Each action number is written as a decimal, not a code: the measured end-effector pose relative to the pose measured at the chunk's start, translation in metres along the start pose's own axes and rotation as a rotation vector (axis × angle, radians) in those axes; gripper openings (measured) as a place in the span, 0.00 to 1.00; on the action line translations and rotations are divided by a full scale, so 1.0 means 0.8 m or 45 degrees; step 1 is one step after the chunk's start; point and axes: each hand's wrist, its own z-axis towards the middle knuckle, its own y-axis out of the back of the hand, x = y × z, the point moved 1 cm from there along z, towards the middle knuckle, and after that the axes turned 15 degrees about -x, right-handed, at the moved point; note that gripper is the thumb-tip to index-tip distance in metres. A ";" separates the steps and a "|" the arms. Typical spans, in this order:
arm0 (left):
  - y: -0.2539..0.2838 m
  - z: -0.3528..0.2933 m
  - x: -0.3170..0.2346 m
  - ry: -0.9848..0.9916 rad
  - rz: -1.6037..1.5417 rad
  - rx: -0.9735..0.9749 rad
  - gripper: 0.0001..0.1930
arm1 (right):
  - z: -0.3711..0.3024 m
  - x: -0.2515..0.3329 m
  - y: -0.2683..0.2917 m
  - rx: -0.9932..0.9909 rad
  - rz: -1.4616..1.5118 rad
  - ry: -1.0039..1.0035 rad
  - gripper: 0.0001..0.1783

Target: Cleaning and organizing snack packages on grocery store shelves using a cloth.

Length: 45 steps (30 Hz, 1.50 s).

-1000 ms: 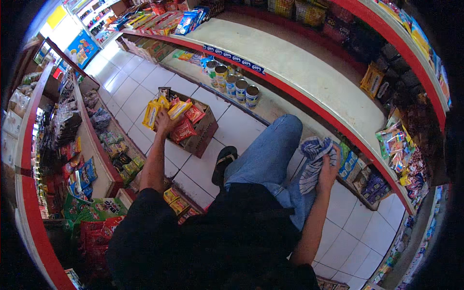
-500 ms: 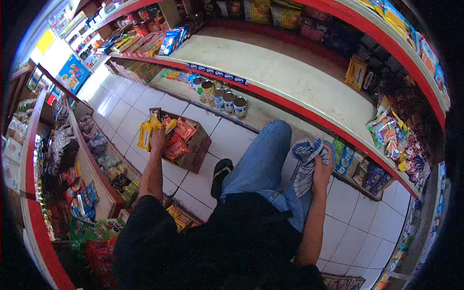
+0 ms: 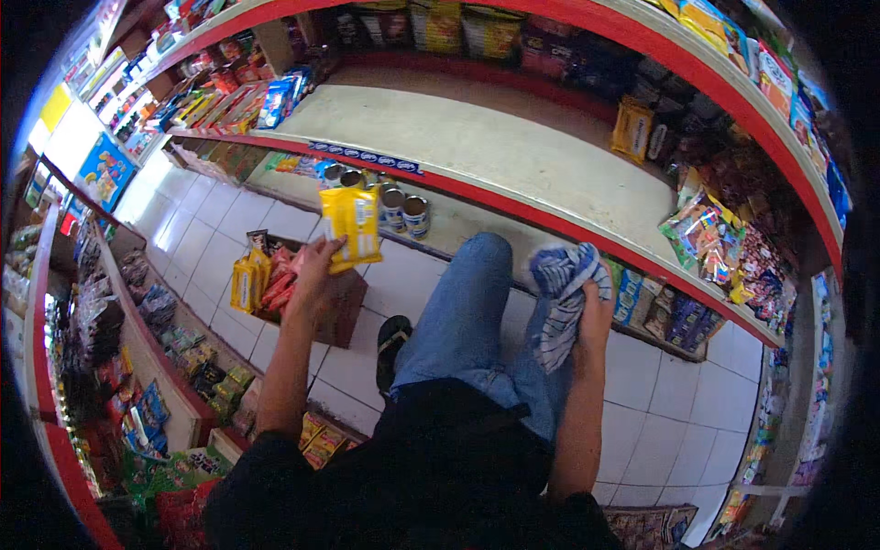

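Note:
A yellow packet [image 3: 352,225] is pinched at its lower left edge by my left hand [image 3: 316,270], raised above the cardboard box [image 3: 345,307] on the floor. In that box lie red packets [image 3: 279,286], with more yellow packets [image 3: 246,282] at its left side; my left wrist and hand hide part of the contents. Bunched in my right hand [image 3: 596,307] is a blue-and-white striped cloth [image 3: 561,298], held over my bent right leg, its lower end hanging.
Ahead runs a pale shelf [image 3: 458,137] with a red edge; another yellow packet [image 3: 632,128] stands toward its right. Open-topped cans [image 3: 415,218] sit on the low ledge beneath. Colourful snack bags [image 3: 706,229] pile at the shelf's right end. Stocked shelves [image 3: 119,339] line my left.
My left hand has come up out of the box with a yellow packet and moved toward the shelf. My right hand still grips the cloth. The view has shifted slightly right.

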 end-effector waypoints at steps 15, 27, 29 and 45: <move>-0.252 -0.152 0.030 -0.028 0.099 0.860 0.22 | -0.015 0.056 -0.020 0.115 -0.836 1.384 0.31; -0.258 -0.173 0.036 0.606 -0.320 0.785 0.23 | -0.003 0.052 0.015 -0.097 -0.506 0.896 0.24; -0.256 -0.180 0.039 0.685 -0.421 0.829 0.23 | -0.017 0.052 -0.022 0.109 -0.671 1.089 0.27; -0.273 -0.181 0.070 0.690 -0.362 0.785 0.30 | -0.027 0.016 -0.070 0.268 -0.692 1.027 0.23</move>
